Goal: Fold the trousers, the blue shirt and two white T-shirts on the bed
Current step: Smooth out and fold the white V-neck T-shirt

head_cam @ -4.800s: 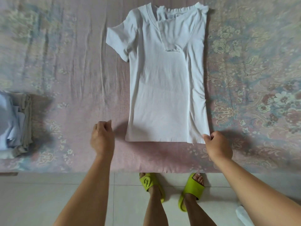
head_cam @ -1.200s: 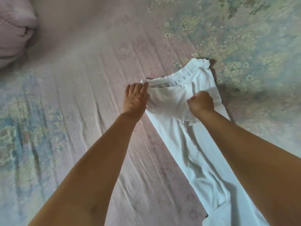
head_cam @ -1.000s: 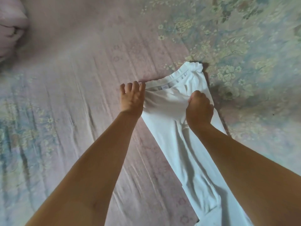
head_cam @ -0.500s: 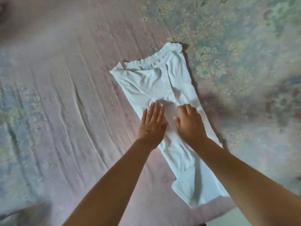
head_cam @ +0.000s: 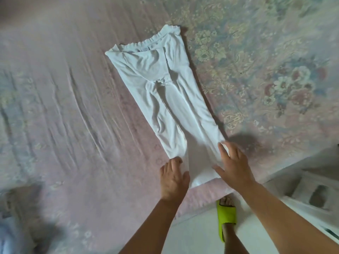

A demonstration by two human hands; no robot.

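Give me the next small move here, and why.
Probably take a grip on the near hem and carry it up to the collar. The white T-shirt already lies in a long narrow strip on the bed, and the left hand and right hand rest open at that hem.

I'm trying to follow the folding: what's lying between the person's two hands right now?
In the head view, the hem end of the white T-shirt fills the gap between the left hand and the right hand, lying flat on the bed.

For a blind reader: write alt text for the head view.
A white T-shirt, folded into a long narrow strip, lies on a pink floral bed. The left hand and right hand rest open on its near end.
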